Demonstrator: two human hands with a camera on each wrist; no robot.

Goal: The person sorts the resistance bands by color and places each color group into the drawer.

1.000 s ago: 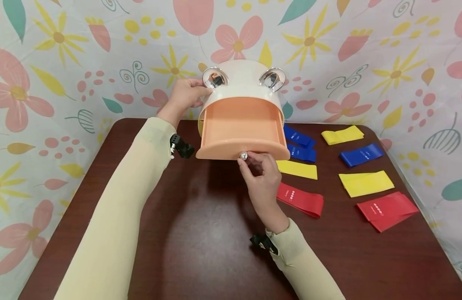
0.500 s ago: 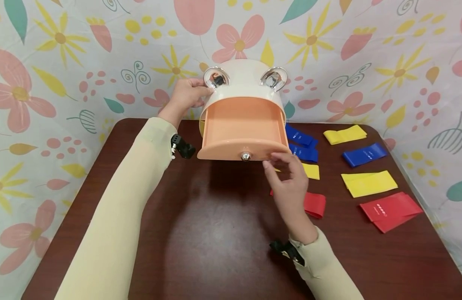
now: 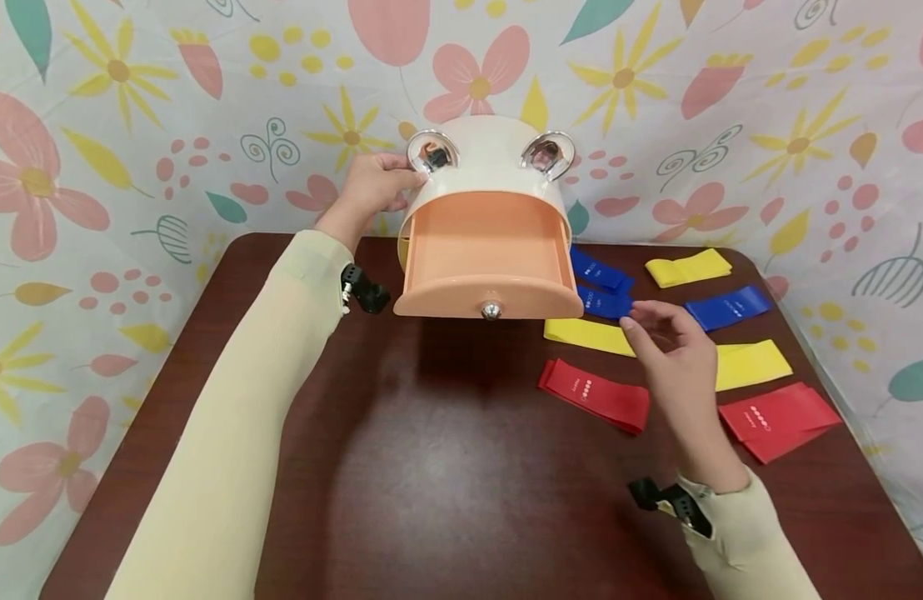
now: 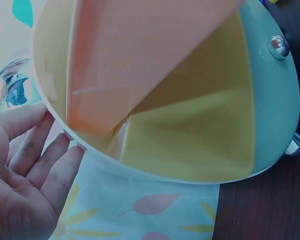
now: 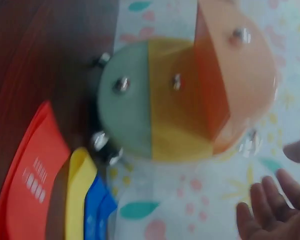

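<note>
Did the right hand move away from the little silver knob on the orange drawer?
Yes. The right hand has left the silver knob and gone toward the person's right, and now hovers over the yellow band beside the orange drawer.

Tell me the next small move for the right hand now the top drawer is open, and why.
Probably lower the right hand onto the yellow band below its fingertips and pinch it: the orange drawer stands open and empty, the left hand steadies the cabinet, and the right grip holds nothing.

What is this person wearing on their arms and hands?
Both arms are covered by long, close-fitting pale cream sleeves that end at the wrists. A small black clip-like device sits at each wrist. The left hand and right hand are bare: no gloves.
</note>
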